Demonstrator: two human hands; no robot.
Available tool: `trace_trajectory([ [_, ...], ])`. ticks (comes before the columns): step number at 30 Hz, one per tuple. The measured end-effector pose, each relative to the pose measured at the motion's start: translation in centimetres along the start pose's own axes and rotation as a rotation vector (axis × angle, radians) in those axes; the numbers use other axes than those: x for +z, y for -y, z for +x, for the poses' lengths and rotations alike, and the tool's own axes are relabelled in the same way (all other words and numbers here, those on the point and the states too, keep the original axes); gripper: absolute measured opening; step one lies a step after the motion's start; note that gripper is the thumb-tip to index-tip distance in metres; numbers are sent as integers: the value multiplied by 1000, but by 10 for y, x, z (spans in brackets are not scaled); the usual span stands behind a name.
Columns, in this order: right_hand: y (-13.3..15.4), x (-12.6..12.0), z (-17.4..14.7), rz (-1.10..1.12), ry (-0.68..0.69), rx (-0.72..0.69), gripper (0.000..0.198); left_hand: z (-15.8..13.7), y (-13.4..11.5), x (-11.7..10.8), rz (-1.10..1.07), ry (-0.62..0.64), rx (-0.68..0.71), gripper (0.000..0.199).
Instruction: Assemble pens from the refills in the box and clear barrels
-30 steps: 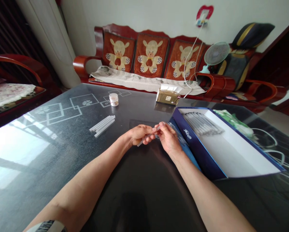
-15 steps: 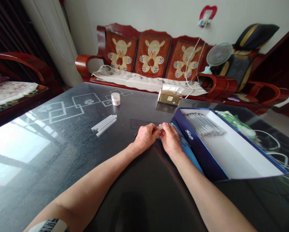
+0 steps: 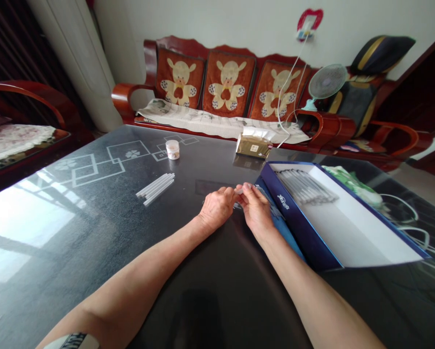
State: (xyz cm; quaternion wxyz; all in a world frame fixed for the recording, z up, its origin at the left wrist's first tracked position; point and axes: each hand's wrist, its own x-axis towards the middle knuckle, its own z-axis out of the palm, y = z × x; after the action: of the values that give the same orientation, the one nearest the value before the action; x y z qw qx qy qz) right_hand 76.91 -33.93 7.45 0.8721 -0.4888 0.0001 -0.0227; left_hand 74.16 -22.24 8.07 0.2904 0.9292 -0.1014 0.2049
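My left hand (image 3: 217, 209) and my right hand (image 3: 255, 208) meet at the middle of the dark table (image 3: 93, 232), fingertips pinched together on a thin clear pen tube (image 3: 240, 191) that is mostly hidden by the fingers. Just right of my right hand lies an open blue box (image 3: 304, 237) with a white inside, holding a row of several clear pens (image 3: 304, 186) at its far end. More thin pieces (image 3: 266, 196) lie against the box's near left wall. A small bundle of several white tubes (image 3: 155, 188) rests on the table to the left.
A small round white jar (image 3: 172, 149) and a tan tissue pack (image 3: 252, 144) stand farther back on the table. Green-and-white items (image 3: 351, 184) lie behind the box. A red wooden sofa (image 3: 224, 92) with a fan (image 3: 324, 82) and cables lines the wall.
My left hand turned palm-down and closed over the tube, hiding its lower end. Both hands stayed at the same spot on the table.
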Motion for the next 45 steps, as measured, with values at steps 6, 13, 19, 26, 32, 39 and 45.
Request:
trace_trajectory([
  [6, 8, -2, 1, -14, 88, -38, 28, 13, 1, -14, -917, 374, -423, 30],
  [13, 10, 0, -1, 56, 183, 18, 23, 20, 11, -30, -1511, 737, -701, 19],
  [19, 4, 0, -1, 61, 106, 59, 28, 17, 7, -18, -1334, 592, -605, 21],
  [26, -2, 0, 2, 70, 3, 31, 26, 6, -3, 3, -573, 132, -315, 19],
  [32, 0, 3, -1, 31, -18, 45, 24, 4, -10, -4, -352, 68, -253, 13],
  [39, 19, -19, 22, -9, -46, -70, 24, 14, -9, -18, -1204, 471, -629, 23],
  [45, 17, -49, 30, -1107, -43, -542, 23, 18, 10, -12, -986, 169, -518, 22],
])
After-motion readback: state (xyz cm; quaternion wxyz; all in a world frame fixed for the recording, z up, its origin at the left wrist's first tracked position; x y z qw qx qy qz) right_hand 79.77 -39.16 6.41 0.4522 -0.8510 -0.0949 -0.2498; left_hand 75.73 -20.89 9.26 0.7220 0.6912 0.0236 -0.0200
